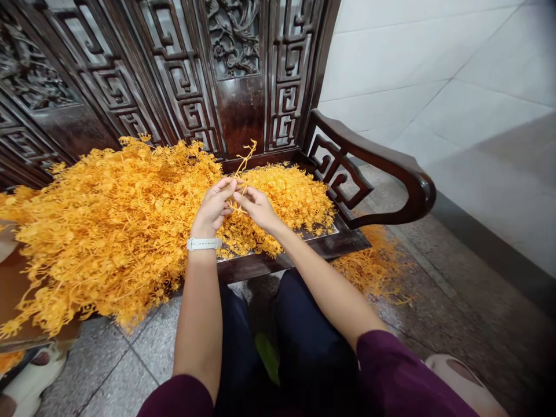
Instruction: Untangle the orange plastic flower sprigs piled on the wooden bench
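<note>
A big heap of orange plastic sprigs (108, 226) covers the seat of a dark carved wooden bench (243, 104). My left hand (215, 205) and my right hand (256, 205) meet above the heap, both pinching one thin orange sprig (244, 159) that sticks up between them. A white watch (203, 244) sits on my left wrist. My fingers are closed round the sprig's lower stem.
The bench's curved armrest (391, 174) stands to the right. More orange sprigs (373, 266) lie on the speckled floor under it. White tiled wall (434, 69) rises at the right. A cardboard edge (17, 289) and a pale shoe (30, 376) show at the left.
</note>
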Demonstrator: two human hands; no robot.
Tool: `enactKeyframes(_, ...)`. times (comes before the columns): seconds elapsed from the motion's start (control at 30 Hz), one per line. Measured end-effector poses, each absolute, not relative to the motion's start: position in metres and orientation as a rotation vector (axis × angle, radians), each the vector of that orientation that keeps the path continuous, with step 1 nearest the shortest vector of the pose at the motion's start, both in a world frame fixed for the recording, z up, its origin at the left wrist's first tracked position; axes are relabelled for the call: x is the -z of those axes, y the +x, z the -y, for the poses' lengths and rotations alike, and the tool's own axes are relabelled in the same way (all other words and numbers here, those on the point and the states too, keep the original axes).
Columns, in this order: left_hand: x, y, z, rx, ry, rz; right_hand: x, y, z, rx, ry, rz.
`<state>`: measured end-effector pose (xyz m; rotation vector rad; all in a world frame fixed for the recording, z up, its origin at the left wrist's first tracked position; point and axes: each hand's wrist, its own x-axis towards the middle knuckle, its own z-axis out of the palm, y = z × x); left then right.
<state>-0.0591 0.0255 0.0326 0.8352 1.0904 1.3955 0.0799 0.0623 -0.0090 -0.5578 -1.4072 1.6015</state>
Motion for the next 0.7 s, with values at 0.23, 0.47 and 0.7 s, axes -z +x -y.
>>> enactKeyframes(0.23, -0.027, -0.059, -0.026, -1.402, 0.833, -1.142, 0.012, 0.080, -0.065, -1.627, -0.575, 1.365)
enactKeyframes(0.47, -0.026, -0.060, -0.034, -1.761, 0.795, -1.320, 0.012, 0.076, -0.067, -1.613, -0.776, 1.286)
enactKeyframes(0.7, -0.028, -0.070, -0.033, -1.972, 0.429, -1.079, 0.011, 0.084, -0.061, -1.971, -0.251, 1.591)
